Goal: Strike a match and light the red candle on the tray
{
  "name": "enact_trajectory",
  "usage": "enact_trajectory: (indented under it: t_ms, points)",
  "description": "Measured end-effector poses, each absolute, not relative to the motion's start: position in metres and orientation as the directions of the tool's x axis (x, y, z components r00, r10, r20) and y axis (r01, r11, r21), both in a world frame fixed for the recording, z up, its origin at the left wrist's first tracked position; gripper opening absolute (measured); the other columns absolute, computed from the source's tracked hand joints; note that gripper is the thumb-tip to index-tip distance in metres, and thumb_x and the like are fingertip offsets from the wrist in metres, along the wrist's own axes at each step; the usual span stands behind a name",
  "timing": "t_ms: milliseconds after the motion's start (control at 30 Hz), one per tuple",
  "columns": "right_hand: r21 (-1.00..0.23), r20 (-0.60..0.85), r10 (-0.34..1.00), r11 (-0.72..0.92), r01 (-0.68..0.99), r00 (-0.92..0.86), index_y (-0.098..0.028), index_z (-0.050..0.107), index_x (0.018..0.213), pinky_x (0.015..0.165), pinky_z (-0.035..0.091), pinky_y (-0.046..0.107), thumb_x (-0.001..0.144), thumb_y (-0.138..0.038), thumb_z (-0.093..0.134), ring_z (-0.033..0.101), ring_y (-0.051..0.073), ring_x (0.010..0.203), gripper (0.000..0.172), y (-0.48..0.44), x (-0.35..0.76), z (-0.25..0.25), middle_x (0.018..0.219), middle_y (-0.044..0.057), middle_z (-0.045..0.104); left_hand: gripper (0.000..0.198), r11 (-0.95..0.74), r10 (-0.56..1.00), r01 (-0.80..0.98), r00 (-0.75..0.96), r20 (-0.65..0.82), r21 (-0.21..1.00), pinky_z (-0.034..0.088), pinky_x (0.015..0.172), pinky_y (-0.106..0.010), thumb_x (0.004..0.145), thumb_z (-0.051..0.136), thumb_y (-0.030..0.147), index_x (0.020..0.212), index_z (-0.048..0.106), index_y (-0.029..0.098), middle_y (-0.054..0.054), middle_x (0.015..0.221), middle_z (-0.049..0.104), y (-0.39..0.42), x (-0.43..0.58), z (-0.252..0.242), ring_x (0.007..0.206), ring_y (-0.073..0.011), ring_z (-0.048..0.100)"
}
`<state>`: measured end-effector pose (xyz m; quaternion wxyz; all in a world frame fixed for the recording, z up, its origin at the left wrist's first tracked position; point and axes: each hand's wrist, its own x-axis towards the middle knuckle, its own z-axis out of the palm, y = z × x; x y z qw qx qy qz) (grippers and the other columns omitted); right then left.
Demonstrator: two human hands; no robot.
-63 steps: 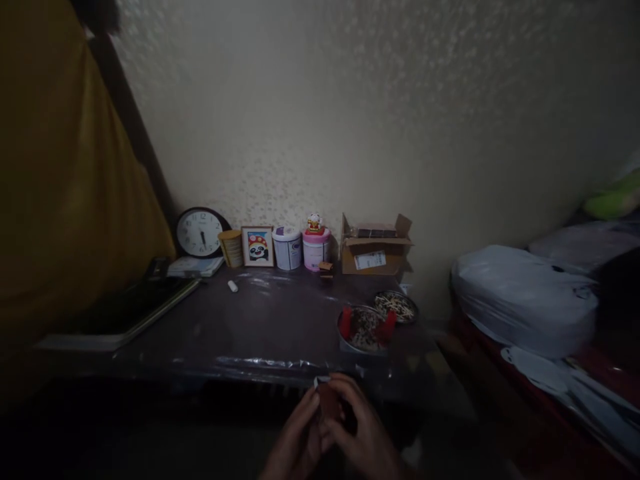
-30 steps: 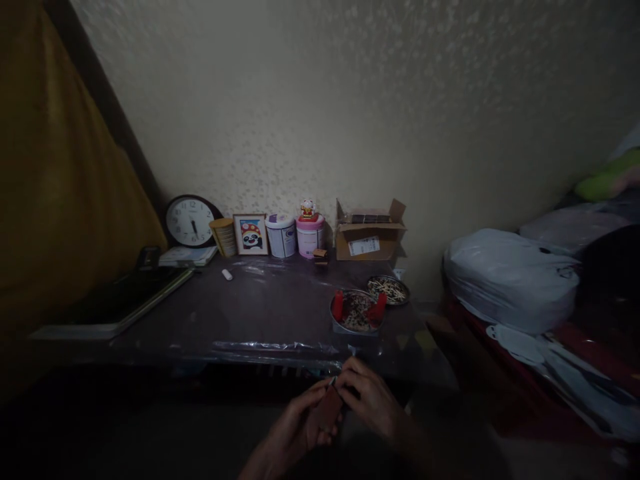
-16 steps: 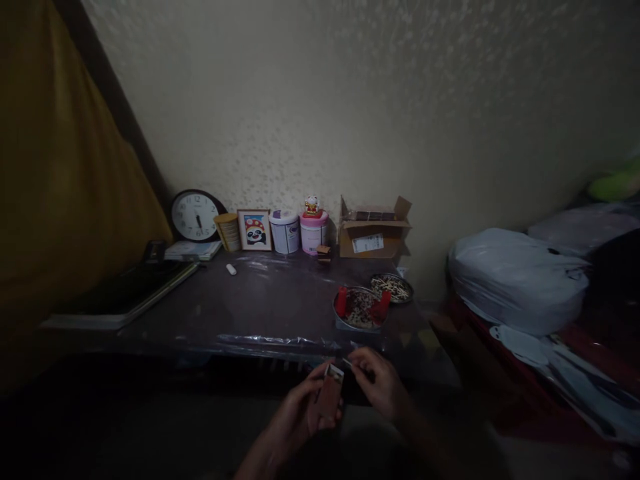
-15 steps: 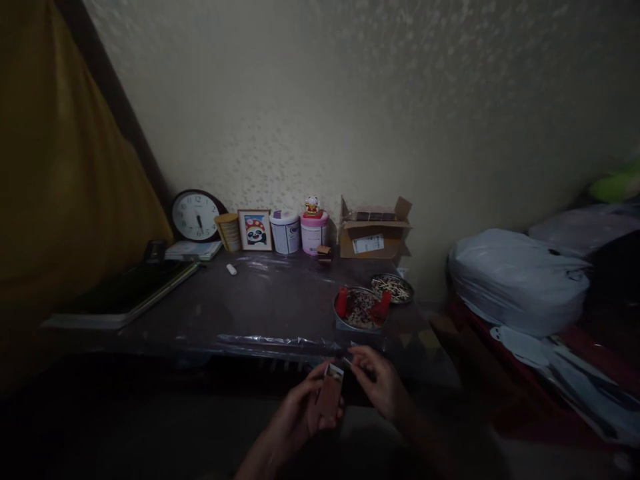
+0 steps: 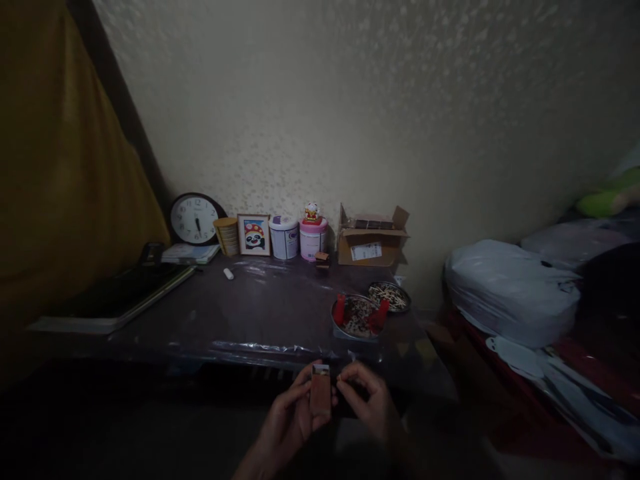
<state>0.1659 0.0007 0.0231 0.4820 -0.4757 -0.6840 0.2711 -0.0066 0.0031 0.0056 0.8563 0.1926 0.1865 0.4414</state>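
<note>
My left hand (image 5: 295,413) is wrapped round a small matchbox (image 5: 321,393) with a reddish-brown side. The box stands upright, its pale inner tray showing at the top end. Just to its right, my right hand (image 5: 370,400) pinches a matchstick (image 5: 339,378) between thumb and forefinger, only its pale end showing. Beyond the hands, on the table, sits a round tin (image 5: 357,336) with dark and pale bits and two red candles (image 5: 340,310) in it. Behind that is a second round dish (image 5: 390,297) full of matchsticks.
Along the wall stand a clock (image 5: 196,219), a yellow cup (image 5: 227,237), a framed panda picture (image 5: 254,235), two tubs (image 5: 284,239) and an open cardboard box (image 5: 371,250). A white bag (image 5: 510,287) lies at the right. The plastic-covered table (image 5: 260,313) ends just before my hands.
My right hand has moved down and slightly left, beside the matchbox. The left hand has turned the matchbox more upright. The view has tilted slightly up.
</note>
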Motion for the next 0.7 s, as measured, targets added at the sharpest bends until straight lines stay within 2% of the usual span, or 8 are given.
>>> enact_trajectory:
  t_ms: [167, 300, 467, 700]
  points:
    - [-0.764, 0.487, 0.86, 0.504, 0.403, -0.154, -0.019, 0.054, 0.068, 0.063, 0.044, 0.023, 0.078, -0.017, 0.058, 0.056, 0.013, 0.068, 0.01, -0.009, 0.154, 0.034, 0.07, 0.0, 0.057, 0.028, 0.499, 0.855, -0.741, 0.505, -0.118, 0.45, 0.046, 0.077, -0.03, 0.084, 0.048, 0.016, 0.11, 0.055, 0.023, -0.005, 0.098, 0.067, 0.004, -0.008, 0.009, 0.087, -0.0164, 0.064]
    - [-0.734, 0.52, 0.839, 0.533, 0.421, -0.157, -0.02, 0.055, 0.07, 0.066, 0.046, 0.024, 0.078, -0.014, 0.057, 0.057, 0.014, 0.072, 0.01, -0.012, 0.151, 0.033, 0.074, 0.001, 0.058, 0.024, 0.485, 0.862, -0.753, 0.498, -0.097, 0.445, 0.043, 0.086, -0.033, 0.084, 0.048, 0.019, 0.105, 0.059, 0.022, -0.005, 0.095, 0.068, 0.006, -0.007, 0.007, 0.095, -0.0186, 0.062]
    - [-0.715, 0.544, 0.827, 0.545, 0.437, -0.142, -0.021, 0.055, 0.071, 0.067, 0.046, 0.023, 0.078, -0.014, 0.057, 0.058, 0.014, 0.073, 0.01, -0.009, 0.151, 0.023, 0.075, 0.0, 0.059, 0.023, 0.463, 0.873, -0.773, 0.483, -0.071, 0.434, 0.043, 0.087, -0.035, 0.085, 0.046, 0.021, 0.104, 0.06, 0.021, -0.007, 0.099, 0.067, 0.006, -0.003, 0.002, 0.094, -0.0194, 0.062]
    - [-0.683, 0.6, 0.791, 0.585, 0.438, -0.122, -0.021, 0.054, 0.07, 0.065, 0.047, 0.022, 0.082, -0.019, 0.055, 0.059, 0.014, 0.069, 0.012, -0.006, 0.149, 0.022, 0.071, 0.0, 0.059, 0.02, 0.334, 0.927, -0.776, 0.373, -0.039, 0.535, 0.044, 0.083, -0.034, 0.084, 0.048, 0.021, 0.095, 0.065, 0.018, -0.006, 0.099, 0.062, 0.006, 0.0, 0.003, 0.094, -0.0189, 0.057]
